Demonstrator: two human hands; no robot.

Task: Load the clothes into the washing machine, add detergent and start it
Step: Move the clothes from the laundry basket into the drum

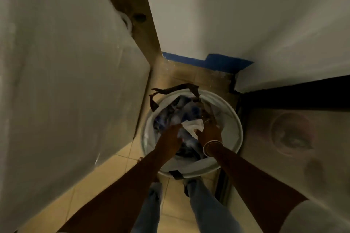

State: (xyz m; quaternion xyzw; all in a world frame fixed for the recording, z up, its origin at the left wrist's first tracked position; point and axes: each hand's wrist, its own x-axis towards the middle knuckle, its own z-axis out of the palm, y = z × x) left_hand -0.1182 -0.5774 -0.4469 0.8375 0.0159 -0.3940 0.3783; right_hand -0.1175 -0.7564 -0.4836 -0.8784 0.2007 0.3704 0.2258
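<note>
Both hands in clothes, basket rim

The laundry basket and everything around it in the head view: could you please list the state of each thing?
Laundry basket: upright on the floor, full of clothes.
White cloth: on top of the pile, gripped by both hands.
Left hand: inside the basket, grasping clothes.
Right hand: inside the basket, pinching the white cloth.
Bangles: on the right wrist.
Washing machine door: shut.
Dark strap: draped over the basket's far rim.
</note>
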